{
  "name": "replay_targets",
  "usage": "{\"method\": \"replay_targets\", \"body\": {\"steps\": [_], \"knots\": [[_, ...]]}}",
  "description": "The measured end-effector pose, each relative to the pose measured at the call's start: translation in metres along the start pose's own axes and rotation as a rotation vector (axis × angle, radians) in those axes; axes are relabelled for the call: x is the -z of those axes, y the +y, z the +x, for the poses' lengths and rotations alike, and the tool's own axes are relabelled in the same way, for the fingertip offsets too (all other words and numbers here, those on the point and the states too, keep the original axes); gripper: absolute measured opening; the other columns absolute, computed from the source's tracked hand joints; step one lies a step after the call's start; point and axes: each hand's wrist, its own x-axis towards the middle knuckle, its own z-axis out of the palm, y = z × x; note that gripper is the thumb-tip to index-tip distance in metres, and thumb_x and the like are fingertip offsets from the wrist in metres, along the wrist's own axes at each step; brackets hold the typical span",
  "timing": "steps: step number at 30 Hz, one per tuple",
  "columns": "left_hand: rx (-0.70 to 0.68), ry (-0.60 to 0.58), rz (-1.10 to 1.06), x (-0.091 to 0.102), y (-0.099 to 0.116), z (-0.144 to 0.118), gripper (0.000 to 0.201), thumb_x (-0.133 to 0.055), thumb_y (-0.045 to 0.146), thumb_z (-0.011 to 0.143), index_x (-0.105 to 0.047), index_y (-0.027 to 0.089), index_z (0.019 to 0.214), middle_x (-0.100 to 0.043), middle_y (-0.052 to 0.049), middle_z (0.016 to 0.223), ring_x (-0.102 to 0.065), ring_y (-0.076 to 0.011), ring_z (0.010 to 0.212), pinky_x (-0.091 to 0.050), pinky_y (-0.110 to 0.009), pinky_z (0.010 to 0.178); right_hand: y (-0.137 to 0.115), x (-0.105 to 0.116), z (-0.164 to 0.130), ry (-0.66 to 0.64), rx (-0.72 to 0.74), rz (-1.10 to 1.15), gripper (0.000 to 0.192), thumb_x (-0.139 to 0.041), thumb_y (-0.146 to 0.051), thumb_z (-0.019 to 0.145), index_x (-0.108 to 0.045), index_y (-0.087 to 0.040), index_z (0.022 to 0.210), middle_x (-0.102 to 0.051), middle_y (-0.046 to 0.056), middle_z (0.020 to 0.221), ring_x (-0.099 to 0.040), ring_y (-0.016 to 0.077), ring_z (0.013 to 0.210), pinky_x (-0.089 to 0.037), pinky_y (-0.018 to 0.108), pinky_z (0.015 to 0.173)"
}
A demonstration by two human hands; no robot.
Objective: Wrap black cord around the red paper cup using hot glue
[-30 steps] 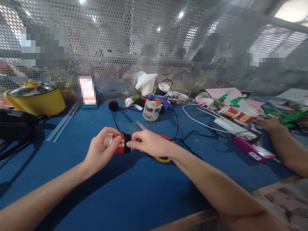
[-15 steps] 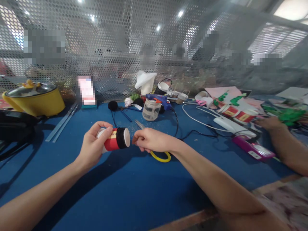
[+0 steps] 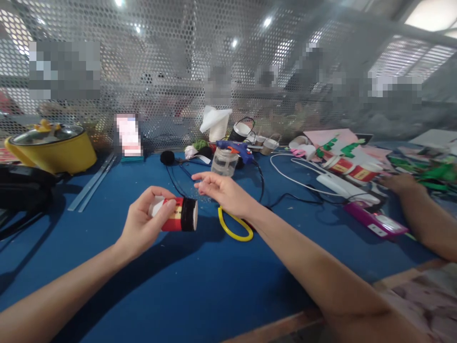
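Observation:
My left hand (image 3: 144, 221) is wrapped round a small white paper cup (image 3: 174, 215) with a red and cream label. Black yarn is wound in a band about the cup's rim end, which points right. The cup lies on its side in the air above the blue table. My right hand (image 3: 223, 190) hovers to the right of the cup, index finger stretched out to the left, holding nothing that I can see. Beneath it lie scissors with a yellow handle (image 3: 235, 233), their blades hidden by the hand. A ball of black yarn (image 3: 167, 157) rests farther back, a dark strand trailing from it.
Behind my right hand, a blue glue gun (image 3: 237, 148) lies across a clear plastic jar (image 3: 224, 164). A white power strip (image 3: 348, 188) and purple box (image 3: 374, 220) are on the right, near another person's arm (image 3: 424, 214). A yellow electric pot (image 3: 53, 147) stands left.
My right hand has moved up and away from the cup's rim, its index finger straightening. The cup in my left hand has shifted slightly right and down, its opening turning more sideways.

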Motion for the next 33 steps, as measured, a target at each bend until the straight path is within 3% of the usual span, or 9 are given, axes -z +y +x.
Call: {"method": "replay_targets", "body": {"steps": [4,7,9,13,15,21,24,29,33], "knots": [[-0.045,0.067,0.053,0.002,0.001,0.003,0.013,-0.053,0.031,0.071,-0.049,0.018,0.074,-0.049,0.005,0.053,-0.039,-0.0050,0.039,-0.031,-0.015,0.037,-0.001,-0.003,-0.006,-0.572,-0.152,-0.154,0.013,-0.046,-0.013,0.074,-0.050,-0.014,0.062,-0.061,0.006,0.080,-0.056,0.0124,0.071,-0.044,0.027,0.064],[-0.098,0.131,0.179,0.004,-0.004,0.005,0.012,-0.052,0.030,0.072,-0.049,0.018,0.076,-0.048,0.006,0.052,-0.039,-0.0051,0.039,-0.032,-0.016,0.038,-0.018,0.002,-0.015,-0.914,-0.265,0.070,0.014,-0.043,-0.016,0.077,-0.048,-0.014,0.064,-0.059,0.001,0.064,-0.057,0.0105,0.063,-0.045,0.025,0.061],[-0.172,0.117,0.270,0.004,-0.008,0.004,0.012,-0.052,0.028,0.072,-0.050,0.018,0.079,-0.052,0.004,0.057,-0.042,-0.0058,0.043,-0.035,-0.017,0.042,-0.026,0.009,-0.019,-0.826,-0.245,0.214,0.014,-0.041,-0.019,0.080,-0.049,-0.015,0.069,-0.058,-0.001,0.060,-0.057,0.0086,0.058,-0.045,0.023,0.060],[-0.321,0.011,0.356,0.003,-0.015,-0.001,0.015,-0.051,0.022,0.073,-0.049,0.018,0.087,-0.058,0.001,0.067,-0.047,-0.0064,0.047,-0.038,-0.018,0.045,-0.024,0.021,-0.013,-0.297,-0.205,0.300,0.014,-0.041,-0.021,0.081,-0.050,-0.014,0.074,-0.051,-0.006,0.050,-0.048,0.0036,0.040,-0.037,0.015,0.043],[-0.386,0.001,0.381,0.003,-0.015,-0.004,0.017,-0.051,0.019,0.073,-0.049,0.018,0.089,-0.060,-0.001,0.073,-0.051,-0.0073,0.053,-0.040,-0.018,0.048,-0.018,0.021,-0.008,-0.152,-0.267,0.313,0.014,-0.041,-0.018,0.081,-0.050,-0.012,0.073,-0.049,-0.006,0.048,-0.043,0.0015,0.035,-0.031,0.013,0.036],[-0.479,-0.034,0.424,0.006,-0.015,-0.006,0.026,-0.051,0.017,0.072,-0.046,0.018,0.098,-0.062,-0.005,0.084,-0.057,-0.0109,0.066,-0.045,-0.021,0.059,-0.009,0.000,-0.001,-0.313,-0.443,0.446,0.029,-0.039,-0.034,0.082,-0.048,-0.013,0.064,-0.047,-0.004,0.044,-0.033,0.0013,0.030,-0.022,0.013,0.029],[-0.442,-0.082,0.407,0.005,-0.015,-0.004,0.034,-0.054,0.020,0.070,-0.045,0.018,0.104,-0.060,-0.007,0.093,-0.057,-0.0140,0.077,-0.045,-0.025,0.069,-0.007,-0.008,-0.002,-0.278,-0.449,0.603,0.027,-0.045,-0.030,0.079,-0.038,-0.015,0.057,-0.040,-0.008,0.042,-0.024,-0.0001,0.030,-0.016,0.013,0.030],[-0.020,-0.166,0.088,0.001,-0.010,0.003,0.047,-0.052,0.032,0.072,-0.037,0.019,0.115,-0.059,-0.001,0.074,-0.053,-0.0103,0.057,-0.044,-0.021,0.052,-0.002,-0.015,-0.018,-0.131,-0.320,0.469,0.022,-0.048,-0.030,0.077,-0.039,-0.016,0.062,-0.038,-0.009,0.045,-0.026,0.0012,0.034,-0.018,0.015,0.033],[0.180,-0.250,-0.118,-0.002,-0.008,0.005,0.035,-0.050,0.036,0.073,-0.050,0.018,0.103,-0.060,-0.001,0.070,-0.053,-0.0100,0.055,-0.043,-0.020,0.050,-0.001,-0.020,-0.033,-0.145,-0.198,0.177,0.019,-0.045,-0.032,0.078,-0.043,-0.016,0.067,-0.040,-0.007,0.046,-0.034,0.0038,0.039,-0.025,0.017,0.038]]}}
